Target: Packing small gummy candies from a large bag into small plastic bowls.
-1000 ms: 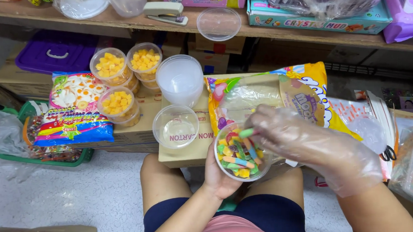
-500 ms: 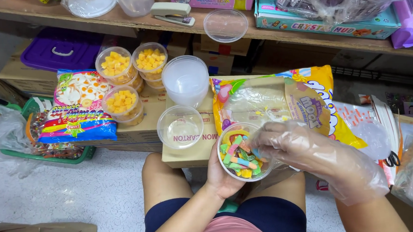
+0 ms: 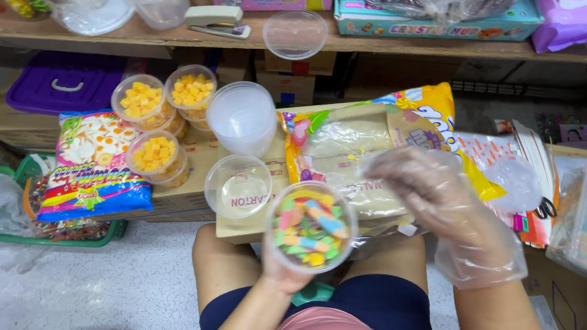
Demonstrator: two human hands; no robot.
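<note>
My left hand (image 3: 279,271) holds a clear plastic cup (image 3: 311,226) filled with colourful gummy strips, just above my knees. My right hand (image 3: 438,193), in a thin transparent glove, hovers to the right of the cup with its fingers spread and nothing in them. Under that hand lies a large yellow candy bag (image 3: 374,146), open and mostly empty, on a cardboard box (image 3: 243,226). An empty clear cup (image 3: 238,186) stands on the box to the left of the filled cup.
A stack of clear cups (image 3: 243,117) stands behind the empty one. Three cups of yellow candy (image 3: 153,153) sit at left beside colourful candy bags (image 3: 90,167). A wooden shelf (image 3: 394,40) holds a stapler (image 3: 217,19), a lid (image 3: 295,32) and boxes. More packets (image 3: 582,222) lie at right.
My gloved right hand has lifted off the filled cup and moved up and right, fingers opening. The cup in my left hand stays in about the same place.
</note>
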